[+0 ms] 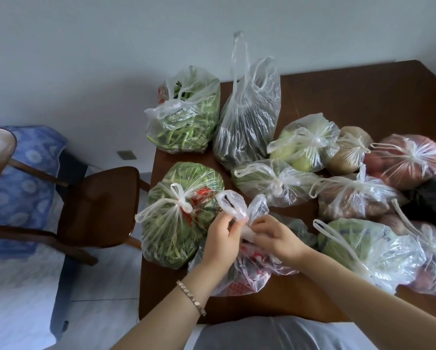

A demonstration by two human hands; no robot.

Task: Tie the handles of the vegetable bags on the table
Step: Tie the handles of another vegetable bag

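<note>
Several clear plastic vegetable bags lie on a brown wooden table [350,97]. Nearest me is a bag with red print [247,271]. My left hand [220,238] and my right hand [275,236] both pinch its two handles [239,205], which stick up between them, gathered where my fingers meet. To the left lies a knotted bag of leafy greens [176,218]. At the back, a bag of green beans [186,117] and a bag of dark vegetables [247,117] stand with loose handles. The bags on the right are knotted.
A dark wooden chair [98,205] stands left of the table, close to its edge. Further left is a blue patterned cloth [27,173] on furniture. A black bag [434,198] sits at the right edge. A white wall is behind the table.
</note>
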